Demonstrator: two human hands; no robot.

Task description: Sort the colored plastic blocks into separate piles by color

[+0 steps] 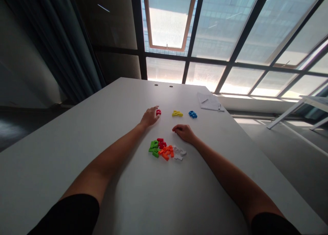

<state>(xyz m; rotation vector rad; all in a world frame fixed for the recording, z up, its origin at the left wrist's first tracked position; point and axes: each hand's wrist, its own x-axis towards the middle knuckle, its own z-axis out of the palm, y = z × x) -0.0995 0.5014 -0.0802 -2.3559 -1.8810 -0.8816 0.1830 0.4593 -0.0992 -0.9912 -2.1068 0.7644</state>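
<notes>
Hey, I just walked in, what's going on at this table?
The person's left hand is at a red piece on the white table, thumb and fingers either side of it. The right hand is closer in, fingers curled; whether it holds anything is unclear. Yellow pieces and blue pieces lie in separate groups right of the red piece. A multicolored pile of pieces sits nearer the person.
</notes>
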